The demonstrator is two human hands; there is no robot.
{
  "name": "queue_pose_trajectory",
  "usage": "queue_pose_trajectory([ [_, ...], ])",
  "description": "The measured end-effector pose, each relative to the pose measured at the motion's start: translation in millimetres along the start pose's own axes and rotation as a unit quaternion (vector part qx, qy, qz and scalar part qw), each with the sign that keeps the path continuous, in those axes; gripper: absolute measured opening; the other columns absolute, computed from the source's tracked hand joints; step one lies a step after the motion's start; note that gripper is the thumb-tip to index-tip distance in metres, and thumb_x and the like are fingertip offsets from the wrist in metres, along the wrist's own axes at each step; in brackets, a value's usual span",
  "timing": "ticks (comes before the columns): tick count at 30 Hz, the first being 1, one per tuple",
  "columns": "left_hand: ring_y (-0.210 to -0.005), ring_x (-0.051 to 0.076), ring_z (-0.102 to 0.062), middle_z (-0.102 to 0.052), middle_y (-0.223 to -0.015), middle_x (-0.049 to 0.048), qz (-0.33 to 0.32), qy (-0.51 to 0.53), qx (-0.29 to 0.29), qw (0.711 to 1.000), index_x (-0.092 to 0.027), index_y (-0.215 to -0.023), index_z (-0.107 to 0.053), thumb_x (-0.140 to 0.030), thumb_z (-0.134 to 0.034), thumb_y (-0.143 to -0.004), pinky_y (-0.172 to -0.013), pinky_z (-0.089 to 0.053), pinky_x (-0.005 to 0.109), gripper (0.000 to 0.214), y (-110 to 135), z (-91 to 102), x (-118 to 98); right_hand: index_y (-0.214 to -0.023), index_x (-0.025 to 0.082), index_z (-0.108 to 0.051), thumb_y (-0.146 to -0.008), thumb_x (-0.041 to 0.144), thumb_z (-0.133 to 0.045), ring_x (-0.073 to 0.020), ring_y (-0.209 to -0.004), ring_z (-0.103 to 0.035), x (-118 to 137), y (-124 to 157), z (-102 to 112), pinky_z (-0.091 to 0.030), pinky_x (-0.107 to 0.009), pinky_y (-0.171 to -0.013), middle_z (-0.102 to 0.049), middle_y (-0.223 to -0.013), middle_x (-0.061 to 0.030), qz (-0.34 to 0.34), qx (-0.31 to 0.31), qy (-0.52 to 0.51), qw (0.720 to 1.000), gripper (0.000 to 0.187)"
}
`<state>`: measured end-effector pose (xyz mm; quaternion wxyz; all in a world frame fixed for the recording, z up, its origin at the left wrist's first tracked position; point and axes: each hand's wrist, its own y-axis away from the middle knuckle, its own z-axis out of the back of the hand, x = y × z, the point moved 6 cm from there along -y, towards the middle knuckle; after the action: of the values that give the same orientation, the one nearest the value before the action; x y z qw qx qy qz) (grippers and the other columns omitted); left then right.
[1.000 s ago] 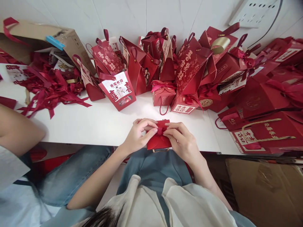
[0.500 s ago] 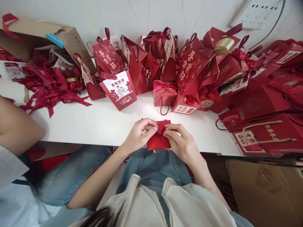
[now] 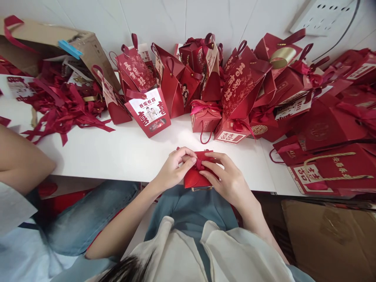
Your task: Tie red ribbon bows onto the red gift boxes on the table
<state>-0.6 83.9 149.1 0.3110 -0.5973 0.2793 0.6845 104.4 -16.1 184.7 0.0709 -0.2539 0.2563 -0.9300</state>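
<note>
At the near edge of the white table I hold a small red gift box [image 3: 195, 179] with a dark red ribbon [image 3: 199, 163] knotted across its top. My left hand [image 3: 178, 166] is closed, thumb and forefinger pinching the ribbon from the left. On the other side, my right hand [image 3: 226, 172] has its fingers bent and somewhat spread over the box, the tips at the ribbon. Those fingers partly cover the box's right side. A gold-coloured cord shows along its near edge.
Many red gift boxes stand along the wall, including a white-fronted one [image 3: 151, 111] and a small one with a bow [image 3: 205, 117]. Loose red ribbons [image 3: 67, 103] lie left beside a cardboard box [image 3: 88, 55]. Another person's arm [image 3: 23, 156] rests at the left edge.
My right fingers have spread out from a tighter pinch and lie further across the box. My left hand keeps its pinch on the ribbon. The view has shifted slightly.
</note>
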Motion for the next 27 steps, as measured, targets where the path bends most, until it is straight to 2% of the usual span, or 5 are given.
queue_pose_trajectory([
  [4,-0.065,0.011,-0.054,-0.06,-0.07,-0.0011,0.002,0.003,-0.006,1.0,-0.018,-0.087,-0.055,-0.031,-0.051,-0.088,-0.061,-0.038,0.023,0.014,-0.5,-0.2,1.5,-0.104,0.014,-0.061,-0.089,0.014,-0.058,-0.0219,-0.103,-0.061,0.7,1.5,5.3,-0.058,-0.038,-0.089,-0.056,-0.111,-0.0147,0.009,-0.025,-0.01,1.0,0.015],
  [9,-0.066,0.012,-0.057,-0.062,-0.07,-0.0007,-0.004,0.008,-0.006,1.0,-0.018,-0.086,-0.055,-0.03,-0.052,-0.088,-0.063,-0.04,0.023,0.012,-1.3,-0.9,0.2,-0.095,0.016,-0.063,-0.086,0.012,-0.061,-0.0256,-0.108,-0.058,8.5,-0.7,7.8,-0.056,-0.043,-0.092,-0.058,-0.104,-0.0121,0.051,-0.04,-0.004,0.998,0.011],
  [18,-0.064,0.012,-0.058,-0.064,-0.072,0.0006,-0.012,-0.025,-0.016,0.999,-0.018,-0.086,-0.056,-0.031,-0.053,-0.087,-0.064,-0.041,0.026,0.014,-0.2,-1.8,-0.7,-0.089,0.019,-0.06,-0.084,0.001,-0.056,-0.0211,-0.094,-0.062,6.5,1.7,5.0,-0.058,-0.038,-0.078,-0.059,-0.088,-0.0065,0.065,-0.075,-0.032,0.995,0.02],
  [22,-0.068,0.013,-0.06,-0.066,-0.077,0.0021,-0.02,-0.04,-0.036,0.998,-0.018,-0.085,-0.057,-0.031,-0.053,-0.087,-0.067,-0.042,0.026,0.014,0.7,-0.8,-0.1,-0.087,0.018,-0.059,-0.085,0.002,-0.055,-0.019,-0.09,-0.064,2.8,4.2,2.2,-0.059,-0.034,-0.076,-0.06,-0.09,-0.0077,0.047,-0.09,-0.027,0.995,0.017],
  [27,-0.076,0.015,-0.063,-0.068,-0.088,0.0044,-0.032,-0.042,-0.04,0.998,-0.018,-0.086,-0.06,-0.032,-0.055,-0.087,-0.074,-0.044,0.028,0.015,0.7,2.0,-3.7,-0.087,0.019,-0.06,-0.087,0.005,-0.053,-0.0199,-0.094,-0.063,0.6,1.1,5.8,-0.058,-0.034,-0.08,-0.059,-0.092,-0.0081,0.025,-0.071,-0.021,0.997,0.015],
])
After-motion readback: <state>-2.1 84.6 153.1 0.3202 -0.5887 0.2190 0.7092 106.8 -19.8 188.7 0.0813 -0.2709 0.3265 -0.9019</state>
